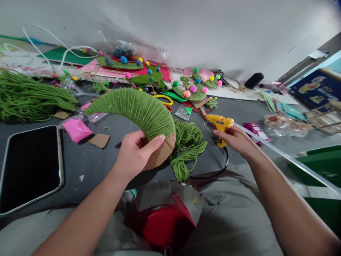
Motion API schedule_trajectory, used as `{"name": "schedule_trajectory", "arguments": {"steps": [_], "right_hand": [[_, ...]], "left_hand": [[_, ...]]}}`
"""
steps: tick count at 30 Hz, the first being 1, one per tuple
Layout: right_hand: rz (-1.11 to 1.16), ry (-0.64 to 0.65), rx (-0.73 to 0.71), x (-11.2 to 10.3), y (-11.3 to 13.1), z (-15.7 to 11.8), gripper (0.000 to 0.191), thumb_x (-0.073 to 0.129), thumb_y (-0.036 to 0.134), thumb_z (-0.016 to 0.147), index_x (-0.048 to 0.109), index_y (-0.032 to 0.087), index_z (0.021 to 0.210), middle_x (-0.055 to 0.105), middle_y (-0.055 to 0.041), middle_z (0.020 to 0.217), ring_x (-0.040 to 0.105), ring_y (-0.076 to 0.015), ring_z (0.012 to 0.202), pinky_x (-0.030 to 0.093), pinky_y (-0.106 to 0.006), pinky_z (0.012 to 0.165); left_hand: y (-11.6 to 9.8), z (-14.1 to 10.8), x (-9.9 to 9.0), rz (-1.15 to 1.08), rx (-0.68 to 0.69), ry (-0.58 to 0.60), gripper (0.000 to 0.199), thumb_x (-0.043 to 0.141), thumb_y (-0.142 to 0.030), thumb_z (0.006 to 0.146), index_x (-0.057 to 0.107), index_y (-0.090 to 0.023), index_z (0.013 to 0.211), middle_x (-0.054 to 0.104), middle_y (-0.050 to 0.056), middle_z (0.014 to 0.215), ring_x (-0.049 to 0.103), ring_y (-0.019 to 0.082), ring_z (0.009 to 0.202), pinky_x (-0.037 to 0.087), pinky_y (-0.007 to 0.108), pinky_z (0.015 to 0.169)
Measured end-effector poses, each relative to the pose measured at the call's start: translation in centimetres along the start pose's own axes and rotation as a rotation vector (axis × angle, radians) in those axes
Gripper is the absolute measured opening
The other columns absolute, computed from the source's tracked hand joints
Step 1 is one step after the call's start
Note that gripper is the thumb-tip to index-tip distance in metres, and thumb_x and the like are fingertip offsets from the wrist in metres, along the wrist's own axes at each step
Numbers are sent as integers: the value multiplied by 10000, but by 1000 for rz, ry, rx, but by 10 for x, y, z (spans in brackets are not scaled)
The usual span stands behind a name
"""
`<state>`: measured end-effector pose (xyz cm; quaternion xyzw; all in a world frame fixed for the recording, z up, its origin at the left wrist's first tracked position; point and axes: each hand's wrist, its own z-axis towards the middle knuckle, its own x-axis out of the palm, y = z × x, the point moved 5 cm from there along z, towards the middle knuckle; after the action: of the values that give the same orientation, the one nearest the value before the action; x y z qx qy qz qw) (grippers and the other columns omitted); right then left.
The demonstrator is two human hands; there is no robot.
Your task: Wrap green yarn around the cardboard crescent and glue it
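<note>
My left hand (137, 151) grips a curved cardboard piece (160, 153) near its wide end, thumb on top. Green yarn wrapping (130, 108) covers most of the piece, up to its pointed tip at the left; bare brown cardboard shows at the wide end. In my right hand (233, 138) is a yellow glue gun (220, 128), its nozzle pointing left, with a long clear glue stick (282, 153) sticking out of its back. A loose bundle of green yarn (186, 145) lies on the table between my hands, partly behind the cardboard.
A tablet (32, 167) lies at the left, below a big yarn heap (32, 96). Pompom-decorated green shapes (193, 90), yellow-handled scissors (163, 99) and pink clay (77, 129) lie farther back. The gun's black cable (225, 163) curves toward the near edge. A red stool (166, 224) stands below.
</note>
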<state>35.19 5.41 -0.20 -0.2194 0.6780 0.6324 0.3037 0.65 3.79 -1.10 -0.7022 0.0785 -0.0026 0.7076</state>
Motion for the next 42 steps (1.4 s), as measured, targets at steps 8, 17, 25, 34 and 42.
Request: {"name": "schedule_trajectory", "arguments": {"steps": [8,17,25,34,42], "right_hand": [[518,97,-67,10,58,-46,254,654,453,903,666,228,1019,686,-54,1052,579,-111,636,479,-245,531],[201,402,-151,47,72,-81,274,573,490,944,662,233,974,644,-46,852,557,-141,640,490,-275,552],[58,401,-154,55,86,-86,327,544,543,942,669,248,1006,611,-15,778,564,-124,604,504,-237,528],[69,419,-47,57,82,-87,326,541,571,940,622,255,942,560,19,663,568,-117,585,499,-223,522],[8,419,-7,57,83,-88,410,521,631,922,640,238,917,597,3,654,601,-137,575,516,-237,502]], "left_hand": [[-3,-2,-1,51,3,-69,286,757,-444,782,739,-160,760,718,34,759,590,156,666,436,247,574],[3,-2,2,-43,-64,-29,320,766,-495,773,776,-188,863,767,42,881,647,175,757,483,242,630],[5,-2,1,23,-74,-48,374,753,-543,765,755,-171,794,727,37,766,595,154,657,399,227,521],[3,-4,2,22,-82,-35,378,745,-543,777,775,-175,854,741,39,803,610,163,709,433,232,567],[4,-3,2,27,-84,-27,383,748,-545,775,774,-176,873,741,39,812,613,162,709,431,236,568]]}}
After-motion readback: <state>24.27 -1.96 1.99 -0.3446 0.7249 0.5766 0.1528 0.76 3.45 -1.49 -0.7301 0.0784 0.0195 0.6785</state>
